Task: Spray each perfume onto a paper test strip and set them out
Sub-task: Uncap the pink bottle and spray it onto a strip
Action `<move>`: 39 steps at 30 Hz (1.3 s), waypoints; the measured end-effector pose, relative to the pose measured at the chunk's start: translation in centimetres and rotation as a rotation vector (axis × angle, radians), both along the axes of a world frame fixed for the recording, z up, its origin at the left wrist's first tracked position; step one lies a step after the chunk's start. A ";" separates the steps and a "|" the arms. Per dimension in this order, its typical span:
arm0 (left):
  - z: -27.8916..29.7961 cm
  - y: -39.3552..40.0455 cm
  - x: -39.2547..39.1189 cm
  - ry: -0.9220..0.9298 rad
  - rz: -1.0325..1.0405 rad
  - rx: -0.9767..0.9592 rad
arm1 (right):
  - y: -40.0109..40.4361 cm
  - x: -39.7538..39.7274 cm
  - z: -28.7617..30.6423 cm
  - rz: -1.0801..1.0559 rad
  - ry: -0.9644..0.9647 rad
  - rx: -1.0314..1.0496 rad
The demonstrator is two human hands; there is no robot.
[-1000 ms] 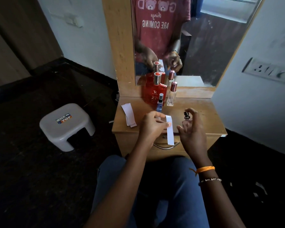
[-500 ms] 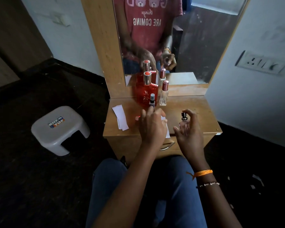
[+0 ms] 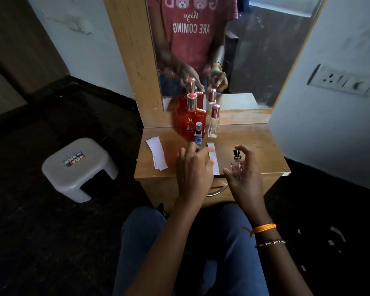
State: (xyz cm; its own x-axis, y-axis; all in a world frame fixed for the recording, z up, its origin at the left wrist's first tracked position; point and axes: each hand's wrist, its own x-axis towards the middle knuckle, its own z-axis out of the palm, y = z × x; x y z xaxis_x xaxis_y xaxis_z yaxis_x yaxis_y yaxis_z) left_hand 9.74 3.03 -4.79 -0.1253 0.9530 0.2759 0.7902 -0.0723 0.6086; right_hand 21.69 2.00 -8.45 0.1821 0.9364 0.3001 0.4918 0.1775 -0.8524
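A white paper test strip (image 3: 213,161) lies flat on the wooden dresser top (image 3: 254,146), and the fingers of my left hand (image 3: 193,169) rest on its left side. My right hand (image 3: 245,174) holds a small clear perfume bottle (image 3: 237,164) with a black sprayer, upright, just right of the strip. Behind them stand a large red perfume bottle (image 3: 190,122), a small blue spray bottle (image 3: 198,135) and a slim clear bottle (image 3: 213,122) with a pink cap. A stack of unused white strips (image 3: 157,154) lies at the left of the top.
A mirror (image 3: 233,50) rises behind the bottles and reflects my hands and red shirt. A grey plastic stool (image 3: 78,167) stands on the dark floor at the left. A drawer handle (image 3: 217,191) sits below the top's front edge. A wall socket (image 3: 340,80) is on the right.
My left hand held the strip up in the air by its top; it has since lowered the strip flat onto the dresser top. My right hand keeps the small bottle close by.
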 end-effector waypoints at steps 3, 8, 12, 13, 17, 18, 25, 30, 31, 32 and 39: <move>0.0 0.3 -1.7 0.015 0.159 -0.023 | -0.1 -0.5 -0.1 0.028 -0.013 -0.020; -1.4 1.4 -4.1 -0.018 0.165 -0.118 | -0.5 -1.7 0.1 0.099 0.010 -0.037; -0.4 1.6 -4.7 -0.276 0.125 -0.108 | -1.1 -2.4 0.8 0.226 0.060 -0.055; 0.3 1.5 -4.7 -0.414 0.104 -0.142 | -1.2 -2.5 1.0 0.280 0.075 -0.070; 2.5 0.4 -4.4 -0.661 -0.012 -0.267 | -1.6 -3.1 1.7 0.423 0.078 -0.107; 2.7 0.1 -4.4 -0.669 -0.039 -0.301 | -1.5 -3.3 1.7 0.432 0.082 -0.097; 3.0 -0.9 -4.3 -0.670 -0.192 -0.471 | -1.7 -3.2 1.3 0.526 0.184 -0.121; 3.3 -1.8 -4.5 -0.767 -0.200 -0.478 | -1.6 -3.7 1.9 0.462 0.279 -0.098; 3.3 -2.0 -4.5 -0.775 -0.199 -0.479 | -1.5 -3.8 1.8 0.406 0.257 -0.073; 3.1 -2.2 -4.5 -0.776 -0.204 -0.488 | -1.4 -3.9 1.8 0.336 0.189 -0.040; 3.1 -2.9 -4.0 -0.726 -0.230 -0.468 | -1.4 -3.6 3.5 0.444 0.076 -0.085</move>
